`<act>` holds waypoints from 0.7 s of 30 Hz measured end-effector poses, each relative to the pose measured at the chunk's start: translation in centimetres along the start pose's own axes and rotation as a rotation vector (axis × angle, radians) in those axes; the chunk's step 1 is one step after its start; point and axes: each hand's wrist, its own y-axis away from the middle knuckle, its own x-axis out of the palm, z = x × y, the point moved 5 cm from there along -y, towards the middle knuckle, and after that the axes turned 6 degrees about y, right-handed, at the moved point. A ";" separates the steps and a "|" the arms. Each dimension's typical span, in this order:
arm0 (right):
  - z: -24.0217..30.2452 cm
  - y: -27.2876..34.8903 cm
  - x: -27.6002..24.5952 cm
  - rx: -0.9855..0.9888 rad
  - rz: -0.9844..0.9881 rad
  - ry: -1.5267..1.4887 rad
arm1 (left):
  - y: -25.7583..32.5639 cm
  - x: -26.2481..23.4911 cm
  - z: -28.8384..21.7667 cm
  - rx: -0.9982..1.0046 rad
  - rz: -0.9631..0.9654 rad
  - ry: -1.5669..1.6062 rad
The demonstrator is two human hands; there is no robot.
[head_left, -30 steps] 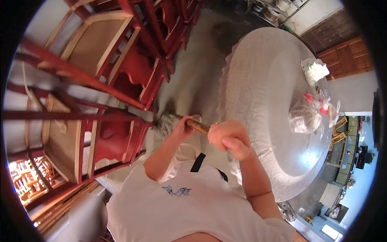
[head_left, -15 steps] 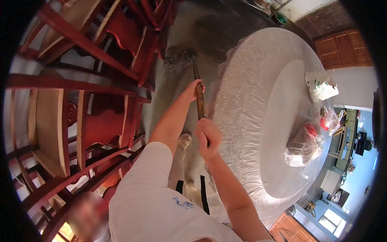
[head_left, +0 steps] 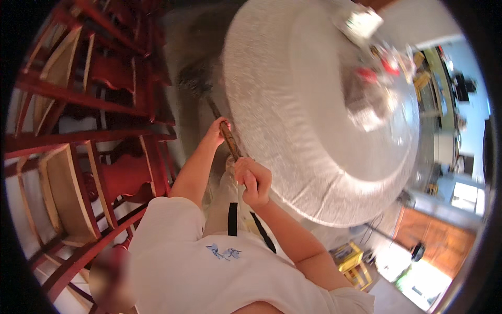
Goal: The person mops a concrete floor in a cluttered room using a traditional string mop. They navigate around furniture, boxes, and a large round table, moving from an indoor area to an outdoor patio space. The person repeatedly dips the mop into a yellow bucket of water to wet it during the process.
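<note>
A mop with a grey stringy head [head_left: 194, 81] rests on the floor ahead of me, between the chairs and the round table. Its brown handle [head_left: 230, 140] slants back toward my body. My left hand [head_left: 216, 132] is wrapped round the handle partway down. Nearer to me, my right hand [head_left: 254, 180] is closed round the handle's upper end. The mop head is dark and blurred, so its strands do not show clearly.
A large round table [head_left: 293, 120] under a pale patterned cloth stands close on my right, bearing plastic-wrapped things [head_left: 368, 102] and a white bag [head_left: 361, 23]. Stacked red wooden chairs [head_left: 123, 175] line my left. A yellow crate [head_left: 348, 255] sits on the floor at lower right.
The view has turned, so the table's near edge and a bright doorway show more. The mop head and both hands now appear further left, both hands still holding the handle.
</note>
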 end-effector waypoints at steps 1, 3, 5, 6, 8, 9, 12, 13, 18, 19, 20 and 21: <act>0.7 1.8 -1.0 0.022 -0.043 -0.014 | 1.0 -0.4 1.9 0.002 -0.004 -0.034; 1.7 6.3 -2.6 0.047 -0.127 -0.026 | 3.4 -1.7 5.1 0.021 -0.012 -0.123; 2.8 12.1 -4.4 0.044 -0.189 -0.044 | 4.6 -5.1 9.7 -0.111 0.062 -0.221; 3.7 15.5 -5.2 -0.013 -0.219 -0.022 | 6.0 -6.6 12.3 -0.157 0.082 -0.245; 5.4 22.8 -7.0 -0.132 -0.297 0.034 | 9.3 -8.1 17.5 -0.238 0.038 -0.365; 5.8 26.0 -7.8 -0.157 -0.350 0.033 | 11.5 -9.2 20.1 -0.271 -0.047 -0.462; 7.9 35.8 -10.8 -0.205 -0.531 0.011 | 15.1 -10.4 29.1 -0.464 0.202 -0.487; 8.9 38.6 -12.1 -0.212 -0.642 -0.003 | 14.8 -12.3 32.2 -0.566 0.344 -0.496; 15.9 51.4 -16.7 -0.134 -1.097 0.156 | 22.4 -15.1 48.7 -0.907 0.115 -0.683; 17.3 53.8 -17.0 -0.115 -1.173 0.168 | 24.9 -15.3 51.8 -0.869 0.090 -0.664; 18.8 55.8 -17.3 -0.085 -1.244 0.184 | 26.5 -16.1 54.5 -0.912 0.044 -0.723; 20.3 57.3 -17.5 -0.058 -1.306 0.197 | 25.7 -18.6 57.4 -1.042 0.115 -0.671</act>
